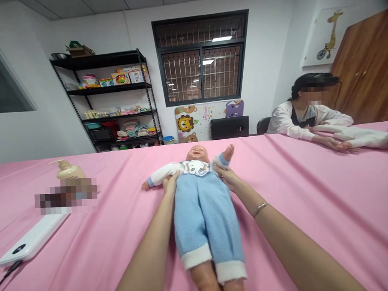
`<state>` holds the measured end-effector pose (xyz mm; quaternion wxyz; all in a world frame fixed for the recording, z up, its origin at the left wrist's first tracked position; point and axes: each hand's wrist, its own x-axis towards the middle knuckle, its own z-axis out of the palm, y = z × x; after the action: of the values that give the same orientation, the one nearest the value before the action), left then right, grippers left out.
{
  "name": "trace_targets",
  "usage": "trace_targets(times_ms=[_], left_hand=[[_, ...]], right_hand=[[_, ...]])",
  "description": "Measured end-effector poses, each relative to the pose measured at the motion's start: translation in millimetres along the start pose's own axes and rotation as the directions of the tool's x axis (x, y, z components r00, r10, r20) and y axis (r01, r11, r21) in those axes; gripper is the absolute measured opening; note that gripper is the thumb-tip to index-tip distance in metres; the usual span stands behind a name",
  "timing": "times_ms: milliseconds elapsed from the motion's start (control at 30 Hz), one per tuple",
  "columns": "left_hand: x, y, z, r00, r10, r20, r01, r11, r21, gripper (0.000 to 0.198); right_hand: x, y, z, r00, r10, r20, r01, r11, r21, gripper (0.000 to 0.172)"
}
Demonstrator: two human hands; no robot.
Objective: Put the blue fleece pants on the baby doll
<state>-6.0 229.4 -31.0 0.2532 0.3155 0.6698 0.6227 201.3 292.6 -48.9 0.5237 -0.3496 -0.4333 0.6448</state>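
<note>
A baby doll (203, 205) in a light blue outfit with white cuffs and a puppy-like face on its bib lies on its back, its head away from me. My left hand (171, 184) grips the doll's side just below the armpit, its fingers partly hidden behind the body. On the opposite side my right hand (229, 177) holds the doll below its raised arm, fingers tucked around it. A metal bracelet (260, 209) circles my right wrist. The doll's other arm stretches out flat, and its feet run past the bottom of the view.
Pink cloth (328, 199) covers the table. To the left are a pump bottle (69, 170), a blurred-out item and a white power bank (34, 238) with a black cable. At far right another person (295, 111) sits with hands beside a second doll (363, 136).
</note>
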Motion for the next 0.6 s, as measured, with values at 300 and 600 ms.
trace_targets(times_ms=[300,600], left_hand=[[-5.3,-7.8,-4.1,0.967,-0.066,-0.245,0.085,0.994,0.067,0.036],[-11.6,-15.6,-8.3,0.957,0.128,-0.259,-0.052,0.958,0.283,0.026]], right_hand=[[-2.8,-0.4,-21.5,0.959,0.187,-0.214,-0.168,0.98,0.106,0.042],[-44.7,-15.2,10.1,0.954,0.288,-0.089,-0.3,0.927,-0.223,0.045]])
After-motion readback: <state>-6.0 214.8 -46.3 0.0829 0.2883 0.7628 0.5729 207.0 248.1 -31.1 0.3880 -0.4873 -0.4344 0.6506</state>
